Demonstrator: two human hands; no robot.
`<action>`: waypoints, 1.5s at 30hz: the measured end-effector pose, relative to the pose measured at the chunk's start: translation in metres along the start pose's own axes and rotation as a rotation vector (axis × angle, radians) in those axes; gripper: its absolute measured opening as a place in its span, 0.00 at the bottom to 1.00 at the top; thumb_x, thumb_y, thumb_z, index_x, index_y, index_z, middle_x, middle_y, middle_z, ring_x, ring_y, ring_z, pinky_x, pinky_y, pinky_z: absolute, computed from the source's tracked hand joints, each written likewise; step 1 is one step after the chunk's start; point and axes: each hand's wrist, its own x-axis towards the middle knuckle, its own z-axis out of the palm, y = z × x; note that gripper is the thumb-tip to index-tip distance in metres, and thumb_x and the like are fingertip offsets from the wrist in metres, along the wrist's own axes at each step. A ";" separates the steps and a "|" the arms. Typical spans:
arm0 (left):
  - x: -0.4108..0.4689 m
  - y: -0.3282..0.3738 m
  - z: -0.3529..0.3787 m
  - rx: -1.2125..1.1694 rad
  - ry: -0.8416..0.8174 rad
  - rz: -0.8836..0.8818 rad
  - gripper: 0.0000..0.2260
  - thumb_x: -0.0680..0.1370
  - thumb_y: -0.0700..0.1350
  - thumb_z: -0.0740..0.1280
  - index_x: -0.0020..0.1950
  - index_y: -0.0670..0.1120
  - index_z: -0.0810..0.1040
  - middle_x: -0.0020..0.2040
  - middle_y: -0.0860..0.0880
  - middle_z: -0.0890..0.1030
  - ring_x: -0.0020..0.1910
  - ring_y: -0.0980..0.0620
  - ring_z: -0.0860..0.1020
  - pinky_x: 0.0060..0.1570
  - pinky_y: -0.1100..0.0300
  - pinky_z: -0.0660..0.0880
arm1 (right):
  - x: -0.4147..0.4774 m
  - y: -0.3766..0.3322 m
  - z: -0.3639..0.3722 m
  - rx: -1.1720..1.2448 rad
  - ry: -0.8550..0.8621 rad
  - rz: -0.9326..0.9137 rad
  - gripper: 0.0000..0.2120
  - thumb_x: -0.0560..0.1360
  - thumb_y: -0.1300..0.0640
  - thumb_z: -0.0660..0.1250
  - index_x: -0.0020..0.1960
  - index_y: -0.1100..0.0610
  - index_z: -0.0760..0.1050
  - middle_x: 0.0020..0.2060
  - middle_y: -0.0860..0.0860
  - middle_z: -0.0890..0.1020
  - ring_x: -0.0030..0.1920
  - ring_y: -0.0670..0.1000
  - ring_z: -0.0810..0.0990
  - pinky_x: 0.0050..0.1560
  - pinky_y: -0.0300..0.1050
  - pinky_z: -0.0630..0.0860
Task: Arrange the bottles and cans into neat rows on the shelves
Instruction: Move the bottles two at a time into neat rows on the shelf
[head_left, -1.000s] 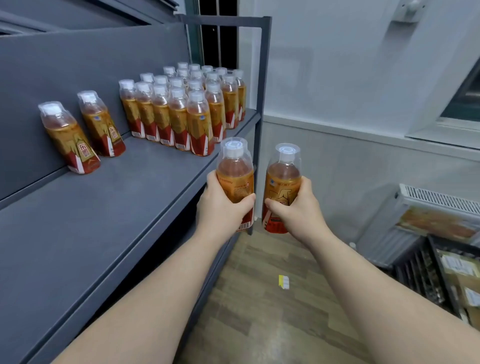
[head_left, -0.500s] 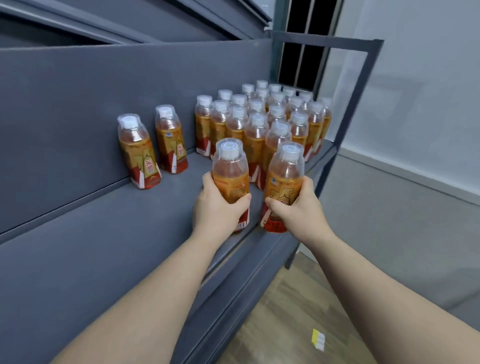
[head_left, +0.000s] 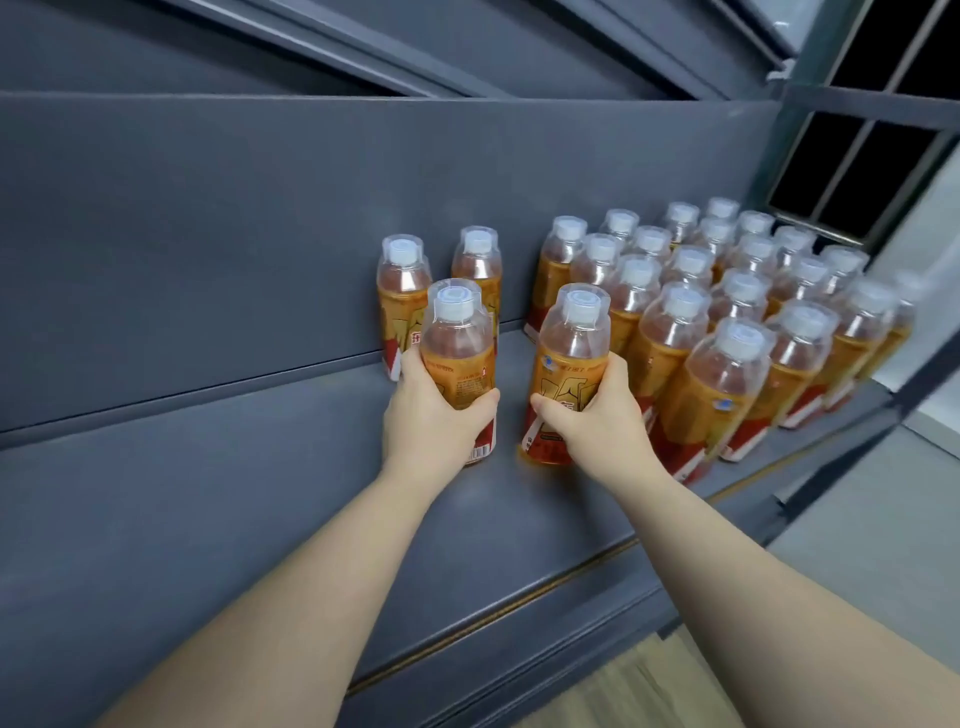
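Note:
My left hand (head_left: 431, 421) grips an orange tea bottle (head_left: 457, 348) with a white cap, upright over the grey shelf (head_left: 208, 509). My right hand (head_left: 597, 415) grips a second such bottle (head_left: 569, 358) just to the right of it. Both bottles are at or just above the shelf surface; contact cannot be told. Behind them two single bottles (head_left: 402, 291) stand against the shelf's back panel. To the right stands a packed block of several rows of the same bottles (head_left: 727, 322).
The shelf's back panel (head_left: 260, 234) rises behind the bottles. The shelf's front edge (head_left: 519, 613) runs diagonally below my arms. A metal upright (head_left: 795, 119) and a dark window (head_left: 857, 156) are at the far right. Wooden floor (head_left: 649, 691) shows below.
Both hands have carried their bottles from beyond the shelf's front edge inward over the shelf, toward the two single bottles at the back. The view has swung left and closer.

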 end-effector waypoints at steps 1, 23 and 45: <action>0.002 0.000 0.000 0.005 0.028 -0.015 0.37 0.69 0.57 0.77 0.72 0.53 0.63 0.63 0.52 0.78 0.60 0.47 0.78 0.59 0.46 0.78 | 0.007 0.000 0.003 0.004 -0.023 -0.013 0.34 0.72 0.52 0.77 0.71 0.51 0.61 0.56 0.44 0.76 0.54 0.44 0.77 0.49 0.34 0.72; 0.026 -0.010 0.015 0.027 0.244 -0.170 0.33 0.71 0.54 0.77 0.70 0.53 0.63 0.61 0.55 0.76 0.59 0.51 0.77 0.60 0.51 0.77 | 0.086 0.010 0.043 0.071 -0.245 -0.059 0.35 0.72 0.51 0.76 0.72 0.50 0.60 0.62 0.45 0.75 0.59 0.47 0.76 0.63 0.47 0.75; 0.038 -0.027 0.023 0.129 0.148 -0.124 0.40 0.70 0.52 0.78 0.74 0.53 0.57 0.67 0.51 0.72 0.64 0.49 0.75 0.62 0.48 0.76 | 0.091 0.031 0.055 -0.040 -0.224 -0.071 0.41 0.68 0.48 0.79 0.74 0.49 0.61 0.65 0.49 0.74 0.64 0.52 0.75 0.64 0.55 0.76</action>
